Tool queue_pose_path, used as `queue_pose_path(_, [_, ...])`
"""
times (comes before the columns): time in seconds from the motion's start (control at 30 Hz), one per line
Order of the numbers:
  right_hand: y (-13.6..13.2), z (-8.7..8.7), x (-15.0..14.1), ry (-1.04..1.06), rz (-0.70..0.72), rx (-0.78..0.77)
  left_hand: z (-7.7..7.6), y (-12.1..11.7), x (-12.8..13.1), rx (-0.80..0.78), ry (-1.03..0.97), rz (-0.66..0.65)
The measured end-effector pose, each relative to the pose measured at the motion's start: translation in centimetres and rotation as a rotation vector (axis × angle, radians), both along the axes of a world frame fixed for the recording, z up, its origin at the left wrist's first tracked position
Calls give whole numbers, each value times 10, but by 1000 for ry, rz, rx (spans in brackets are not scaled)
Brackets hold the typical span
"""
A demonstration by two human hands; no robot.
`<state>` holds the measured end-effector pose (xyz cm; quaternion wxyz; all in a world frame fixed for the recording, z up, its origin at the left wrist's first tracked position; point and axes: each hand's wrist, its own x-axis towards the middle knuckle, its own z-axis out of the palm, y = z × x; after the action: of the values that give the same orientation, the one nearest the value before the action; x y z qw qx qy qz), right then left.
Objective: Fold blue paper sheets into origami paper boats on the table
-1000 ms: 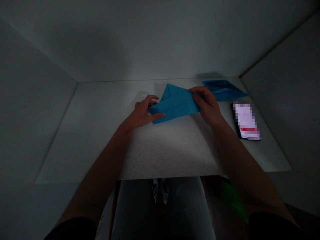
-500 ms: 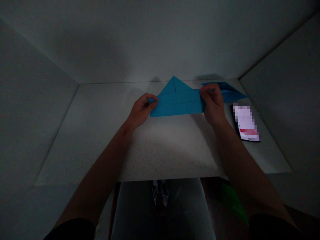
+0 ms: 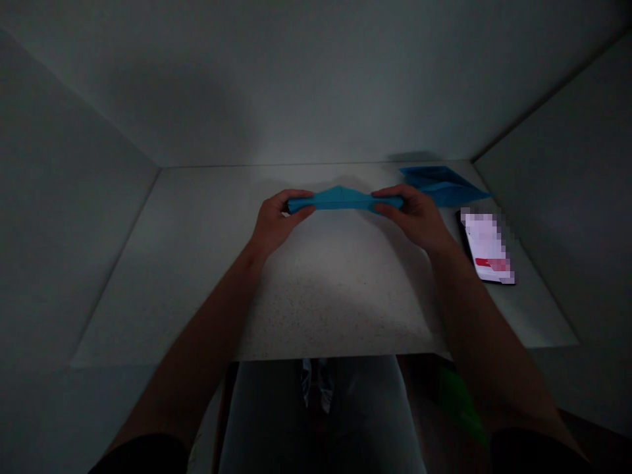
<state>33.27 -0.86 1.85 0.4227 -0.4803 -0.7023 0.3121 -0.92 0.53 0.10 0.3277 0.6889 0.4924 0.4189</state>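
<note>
A folded piece of blue paper (image 3: pixel 340 199) spans the gap between my two hands, above the far part of the white table. It appears as a narrow strip with a low peak at its middle. My left hand (image 3: pixel 279 220) pinches its left end, thumb on the near side and fingers on the far side. At the right end, my right hand (image 3: pixel 412 214) grips it in the same way. Just beyond my right hand lies a second folded blue paper piece (image 3: pixel 444 185), pointed at its ends.
A lit phone (image 3: pixel 488 247), its screen blurred out, lies on the right of the white table (image 3: pixel 316 296). Walls enclose the table at the back and both sides. Below the front edge are my legs and a green item (image 3: pixel 461 401) at the right.
The blue paper has gone from a broad face with a tall peak to a narrow strip, tilted or folded down. My right hand has shifted slightly left and nearer.
</note>
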Motion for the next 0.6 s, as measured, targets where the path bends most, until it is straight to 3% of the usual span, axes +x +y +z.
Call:
queue_pose_path(0.13, [2, 2, -1, -46, -94, 178, 1, 1, 0, 111, 74, 105])
queue_pose_path(0.2, [3, 3, -2, -34, -120, 214, 2, 0, 1, 137, 53, 83])
queue_pose_path(0.33, [3, -1, -3, 20, -100, 90, 1, -1, 2, 42, -41, 8])
queue_pose_path(0.47, [3, -6, -3, 51, -38, -57, -3, 1, 1, -35, 14, 95])
queue_pose_path(0.6, [0, -6, -4, -96, 26, -121, -5, 1, -2, 45, 220, 210])
